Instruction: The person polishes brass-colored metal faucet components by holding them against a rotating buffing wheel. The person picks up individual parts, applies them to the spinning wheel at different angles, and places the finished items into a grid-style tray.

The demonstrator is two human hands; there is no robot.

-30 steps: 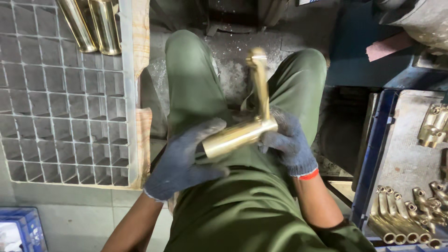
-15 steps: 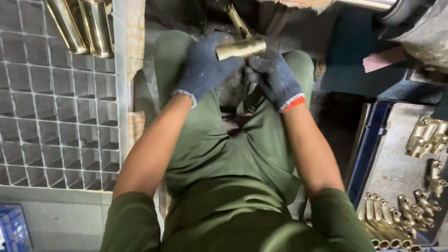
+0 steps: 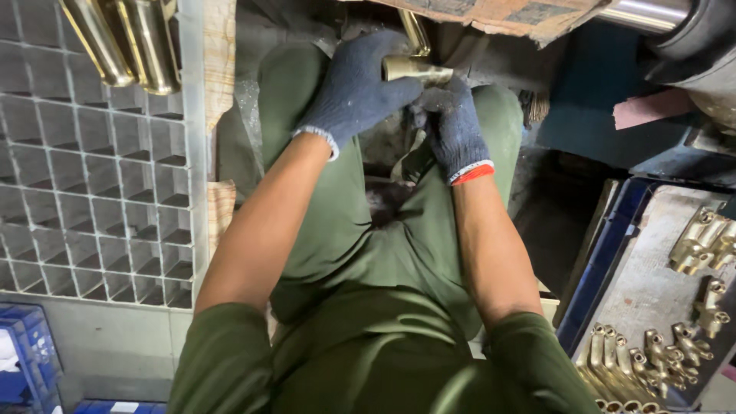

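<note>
Hands in dark blue gloves meet near the top middle of the frame, above the knees in green trousers: the left hand (image 3: 354,86) has its fingers curled tight around a shiny brass pipe piece (image 3: 415,67), and the right hand (image 3: 454,130) pinches the same piece from below with closed fingers. More brass tubes (image 3: 123,42) stand in the grey grid crate (image 3: 92,192) at upper left, and small brass fittings (image 3: 652,353) lie in the tray (image 3: 606,253) at lower right.

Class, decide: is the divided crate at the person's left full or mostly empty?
Mostly empty: the crate holds only brass tubes in its far cells; the rest show bare.
</note>
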